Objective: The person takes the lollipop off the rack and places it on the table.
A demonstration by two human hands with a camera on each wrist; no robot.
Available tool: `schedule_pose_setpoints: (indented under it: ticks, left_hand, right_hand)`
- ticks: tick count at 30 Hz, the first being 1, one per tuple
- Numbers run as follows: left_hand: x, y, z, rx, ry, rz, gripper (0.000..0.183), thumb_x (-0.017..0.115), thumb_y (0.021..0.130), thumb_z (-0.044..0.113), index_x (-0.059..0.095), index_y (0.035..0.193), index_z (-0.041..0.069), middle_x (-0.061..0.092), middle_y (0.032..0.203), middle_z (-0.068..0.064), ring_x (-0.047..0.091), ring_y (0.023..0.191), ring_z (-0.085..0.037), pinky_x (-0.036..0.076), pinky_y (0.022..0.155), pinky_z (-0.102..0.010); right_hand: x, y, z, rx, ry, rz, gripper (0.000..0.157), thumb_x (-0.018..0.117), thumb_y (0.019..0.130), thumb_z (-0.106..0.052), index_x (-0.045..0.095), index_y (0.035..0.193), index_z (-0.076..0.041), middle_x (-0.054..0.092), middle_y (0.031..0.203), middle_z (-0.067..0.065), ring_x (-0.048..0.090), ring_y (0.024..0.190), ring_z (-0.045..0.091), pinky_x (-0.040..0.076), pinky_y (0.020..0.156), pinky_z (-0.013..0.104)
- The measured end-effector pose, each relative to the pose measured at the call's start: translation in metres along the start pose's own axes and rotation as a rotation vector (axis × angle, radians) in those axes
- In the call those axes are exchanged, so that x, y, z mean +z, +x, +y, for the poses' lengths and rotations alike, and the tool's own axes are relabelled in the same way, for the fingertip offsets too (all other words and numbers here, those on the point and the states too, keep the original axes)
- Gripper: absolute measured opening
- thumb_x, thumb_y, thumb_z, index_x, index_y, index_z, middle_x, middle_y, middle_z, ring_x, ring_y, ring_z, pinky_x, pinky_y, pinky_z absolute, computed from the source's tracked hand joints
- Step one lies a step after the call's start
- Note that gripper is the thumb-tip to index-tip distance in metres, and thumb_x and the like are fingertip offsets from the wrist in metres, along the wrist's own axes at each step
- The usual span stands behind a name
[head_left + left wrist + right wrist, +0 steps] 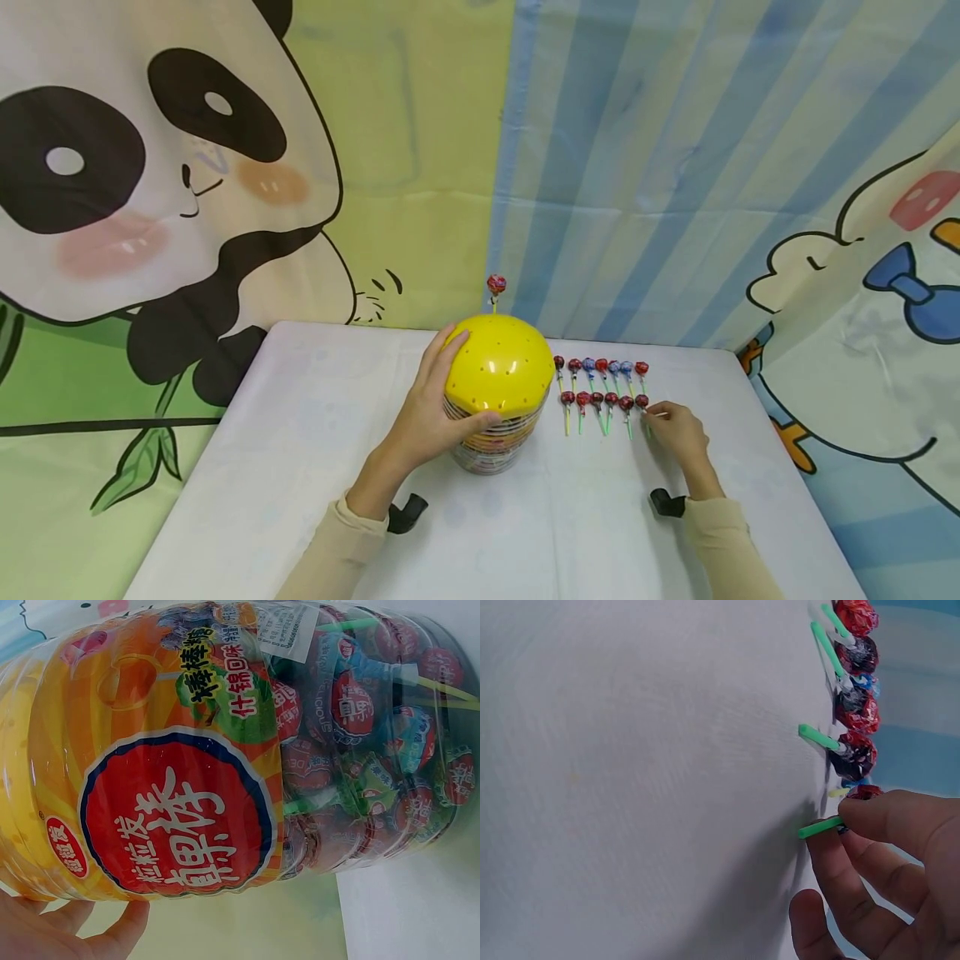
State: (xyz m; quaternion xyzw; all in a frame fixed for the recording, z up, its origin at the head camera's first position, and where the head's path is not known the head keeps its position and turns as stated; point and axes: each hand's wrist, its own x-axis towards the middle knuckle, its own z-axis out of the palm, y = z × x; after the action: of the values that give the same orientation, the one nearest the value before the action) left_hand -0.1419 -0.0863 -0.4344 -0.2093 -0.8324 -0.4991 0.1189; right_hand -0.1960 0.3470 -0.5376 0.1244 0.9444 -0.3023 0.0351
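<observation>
A clear plastic candy jar, full of wrapped lollipops, stands upright on the table under a domed yellow lid dotted with small holes. My left hand holds it from the left, fingers and thumb spread round the lid's edge. One red-wrapped lollipop sticks up from the top of the lid. At the right end of the nearer row, my right hand pinches a lollipop by its green stick between thumb and finger. The fingers partly hide its wrapped head in the right wrist view.
Two rows of lollipops lie right of the jar, a farther row with red and blue wrappers and a nearer row with dark red ones. A white cloth covers the table. A cartoon-printed curtain hangs behind it.
</observation>
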Motion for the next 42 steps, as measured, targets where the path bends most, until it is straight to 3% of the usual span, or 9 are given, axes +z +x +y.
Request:
schedule_pose_setpoints:
  ticks: [5, 15, 23, 34, 42]
  left_hand:
    - [0.0, 0.0, 0.0, 0.001, -0.001, 0.0, 0.104, 0.083, 0.076, 0.054, 0.02, 0.158, 0.041, 0.005, 0.165, 0.013, 0.032, 0.141, -0.031, 0.041, 0.099, -0.063]
    - [-0.001, 0.0, 0.001, -0.024, -0.005, -0.005, 0.103, 0.083, 0.076, 0.055, 0.02, 0.158, 0.043, 0.003, 0.163, 0.02, 0.034, 0.14, -0.03, 0.041, 0.1, -0.062]
    - [-0.001, -0.001, 0.0, -0.016, -0.005, -0.003, 0.103, 0.083, 0.076, 0.054, 0.02, 0.157, 0.043, 0.003, 0.164, 0.02, 0.034, 0.14, -0.03, 0.041, 0.1, -0.062]
    - [-0.001, -0.001, 0.0, -0.003, -0.015, -0.002, 0.104, 0.083, 0.076, 0.053, 0.02, 0.158, 0.042, 0.005, 0.165, 0.015, 0.033, 0.141, -0.03, 0.04, 0.1, -0.062]
    - [-0.001, -0.001, 0.0, 0.001, -0.012, -0.007, 0.103, 0.082, 0.077, 0.054, 0.02, 0.158, 0.041, 0.007, 0.166, 0.004, 0.033, 0.141, -0.031, 0.04, 0.1, -0.064]
  right_hand:
    - [0.004, 0.0, -0.002, -0.007, -0.024, 0.018, 0.029, 0.063, 0.095, -0.027, 0.07, 0.106, -0.001, 0.07, 0.099, 0.018, 0.06, 0.091, 0.04, 0.035, 0.079, 0.065]
    - [0.002, -0.002, -0.007, -0.003, -0.135, -0.025, 0.035, 0.06, 0.096, -0.032, 0.068, 0.111, -0.002, 0.069, 0.102, 0.018, 0.062, 0.089, 0.037, 0.039, 0.08, 0.062]
    - [-0.002, -0.001, -0.007, 0.006, -0.138, -0.039, 0.04, 0.061, 0.095, -0.036, 0.067, 0.111, 0.0, 0.068, 0.103, 0.02, 0.062, 0.085, 0.034, 0.046, 0.07, 0.051]
    - [0.002, 0.001, -0.01, -0.034, -0.119, -0.032, 0.029, 0.062, 0.096, -0.028, 0.07, 0.11, -0.003, 0.069, 0.108, 0.022, 0.062, 0.094, 0.04, 0.043, 0.076, 0.058]
    - [-0.004, 0.0, -0.014, -0.045, -0.127, -0.046, 0.034, 0.06, 0.097, -0.03, 0.069, 0.111, 0.0, 0.069, 0.106, 0.021, 0.061, 0.092, 0.038, 0.045, 0.073, 0.055]
